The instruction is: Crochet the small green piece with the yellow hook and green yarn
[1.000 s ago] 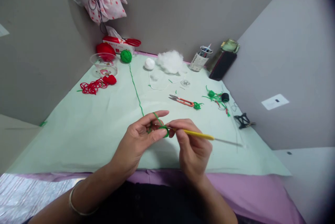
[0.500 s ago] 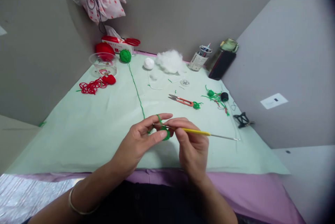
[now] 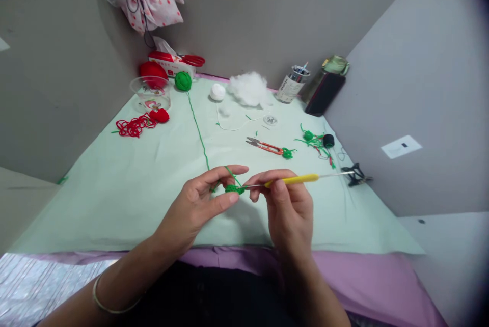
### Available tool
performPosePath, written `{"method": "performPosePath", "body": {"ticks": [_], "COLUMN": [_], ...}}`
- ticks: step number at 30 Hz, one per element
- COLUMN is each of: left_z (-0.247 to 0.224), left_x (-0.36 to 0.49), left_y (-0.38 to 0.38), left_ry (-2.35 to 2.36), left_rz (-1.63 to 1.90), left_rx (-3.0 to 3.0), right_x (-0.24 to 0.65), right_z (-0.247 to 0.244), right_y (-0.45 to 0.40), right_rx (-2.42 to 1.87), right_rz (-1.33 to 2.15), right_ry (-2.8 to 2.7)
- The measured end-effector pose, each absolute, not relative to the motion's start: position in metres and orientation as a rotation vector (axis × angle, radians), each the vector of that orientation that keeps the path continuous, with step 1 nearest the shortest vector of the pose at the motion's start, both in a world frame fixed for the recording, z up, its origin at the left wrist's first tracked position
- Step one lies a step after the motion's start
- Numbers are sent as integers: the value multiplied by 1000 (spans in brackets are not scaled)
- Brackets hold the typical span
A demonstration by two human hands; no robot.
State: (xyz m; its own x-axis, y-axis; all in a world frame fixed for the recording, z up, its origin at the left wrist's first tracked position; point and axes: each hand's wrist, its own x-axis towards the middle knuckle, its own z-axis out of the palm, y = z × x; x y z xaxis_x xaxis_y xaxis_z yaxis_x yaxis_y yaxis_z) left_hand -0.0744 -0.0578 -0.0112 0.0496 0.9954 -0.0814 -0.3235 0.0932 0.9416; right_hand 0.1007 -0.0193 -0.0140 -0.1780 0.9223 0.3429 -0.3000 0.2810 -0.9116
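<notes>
My left hand (image 3: 198, 199) pinches a small green crochet piece (image 3: 234, 189) between thumb and fingers. Green yarn runs over its raised index finger and back across the cloth to a green yarn ball (image 3: 183, 81). In my right hand (image 3: 288, 205) is a crochet hook (image 3: 298, 180) with a yellow grip, held like a pen. The hook's left tip meets the edge of the green piece, where a strand slants down from the index finger. Its other metal end points right. Beyond the hands lie orange thread snips (image 3: 267, 145).
At the back left stand a clear plastic tub (image 3: 153, 95), red yarn (image 3: 133, 126), a tissue box (image 3: 173, 66) and red-handled scissors (image 3: 193, 60). White stuffing (image 3: 250, 88), a white yarn ball (image 3: 217, 92), a pen holder (image 3: 292, 84) and a phone (image 3: 326, 94) are behind. Green scraps (image 3: 315, 139) lie right.
My right hand has moved right and turned the hook so its right end points higher. My left hand has shifted slightly left with the green piece, and the strand from its index finger is stretched.
</notes>
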Motion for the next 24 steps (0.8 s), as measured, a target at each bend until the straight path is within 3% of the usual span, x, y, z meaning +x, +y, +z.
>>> {"method": "performPosePath", "body": {"ticks": [7,12,14,20,24], "left_z": [-10,-7,-6,-7,-8], "left_x": [-72,-64,-65,-70,-65], "left_y": [-61,-58,-55,-52,-55], "left_ry": [1163,967,851,824,890], "left_rz": [1368,1378,1267,1312,1311], "left_rx": [1079,732,523,541,737], "right_x": [104,101,100,96,92], "right_z": [-15,-32,-33,-17,-18], "right_y": [-29,-31,-30,-20,-18], "right_rx": [-639,-647,-663,-659,-638], "right_rz": [574,67,105,782,761], "right_ry": [-1764,-1951,-1913,-1503,-1605]}}
